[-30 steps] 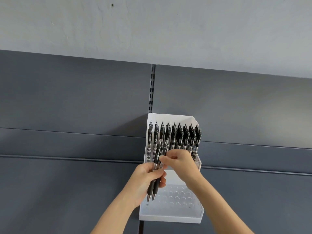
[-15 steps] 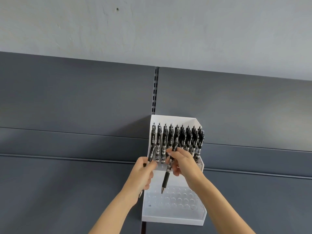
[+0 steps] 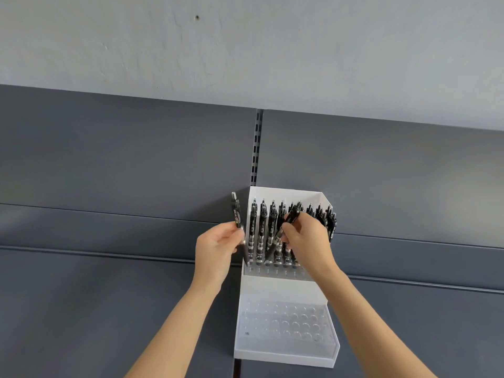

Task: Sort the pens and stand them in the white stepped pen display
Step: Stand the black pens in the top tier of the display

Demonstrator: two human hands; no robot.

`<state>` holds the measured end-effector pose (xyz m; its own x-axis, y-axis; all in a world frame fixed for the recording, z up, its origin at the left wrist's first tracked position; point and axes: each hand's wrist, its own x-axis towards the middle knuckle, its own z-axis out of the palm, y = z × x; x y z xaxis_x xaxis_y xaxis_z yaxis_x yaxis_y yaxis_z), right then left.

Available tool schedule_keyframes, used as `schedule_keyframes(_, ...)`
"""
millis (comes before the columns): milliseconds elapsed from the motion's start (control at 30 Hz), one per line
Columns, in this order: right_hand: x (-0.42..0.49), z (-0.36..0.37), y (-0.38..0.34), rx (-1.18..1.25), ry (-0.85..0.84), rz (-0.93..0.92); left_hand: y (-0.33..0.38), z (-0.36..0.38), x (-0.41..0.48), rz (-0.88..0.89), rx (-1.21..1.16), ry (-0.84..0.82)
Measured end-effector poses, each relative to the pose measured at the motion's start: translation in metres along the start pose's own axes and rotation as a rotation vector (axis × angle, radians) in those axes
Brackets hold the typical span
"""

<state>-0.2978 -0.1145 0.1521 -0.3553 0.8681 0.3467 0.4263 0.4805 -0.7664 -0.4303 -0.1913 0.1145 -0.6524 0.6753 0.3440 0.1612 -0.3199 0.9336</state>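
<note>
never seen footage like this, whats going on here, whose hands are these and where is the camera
There is no machine here: these are a person's two bare hands. One wide-angle camera worn on the person's head films them, looking forward and down, so the picture shows roughly what that person sees.

Against the dark grey shelving stands a white stepped pen display. Its upper tier holds rows of standing pens, all black. The clear lower tier shows only empty holes.

The left hand grips a spare pen, roughly upright, just beside the display's left wall. The right hand pinches a tilted pen among the standing ones, apparently to slot it into the upper tier.
</note>
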Motion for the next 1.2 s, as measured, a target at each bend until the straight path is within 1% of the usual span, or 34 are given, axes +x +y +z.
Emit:
schedule_keyframes(100,0.003,0.007,-0.004,-0.035,0.019,-0.026,-0.001,0.004,0.008,0.008,0.021,-0.001)
schedule_keyframes(233,0.006,0.017,-0.005,-0.080,-0.012,-0.040,-0.008,0.006,0.016,0.029,0.087,-0.043)
schedule_keyframes(400,0.006,0.032,-0.002,-0.244,-0.088,-0.010,-0.022,0.008,0.018,0.075,0.336,-0.128)
schedule_keyframes(500,0.003,0.039,-0.002,-0.240,-0.065,-0.008,-0.027,0.011,0.017,0.120,0.446,-0.145)
schedule_keyframes(633,0.001,0.039,-0.001,-0.198,-0.026,0.013,-0.030,0.011,0.018,0.125,0.561,-0.159)
schedule_keyframes(700,0.001,0.039,-0.003,-0.238,-0.047,0.022,-0.031,0.011,0.019,0.134,0.591,-0.164)
schedule_keyframes(800,0.004,0.038,-0.010,-0.405,-0.104,-0.010,-0.031,0.012,0.020,0.138,0.613,-0.176)
schedule_keyframes(867,0.007,0.037,-0.014,-0.460,-0.119,-0.008,-0.031,0.011,0.020,0.137,0.620,-0.174)
schedule_keyframes(1067,0.007,0.043,-0.011,-0.414,-0.101,0.065,-0.035,0.009,0.023,0.143,0.606,-0.198)
schedule_keyframes(1200,0.007,0.044,-0.008,-0.345,-0.085,0.062,-0.029,0.009,0.020,0.142,0.574,-0.202)
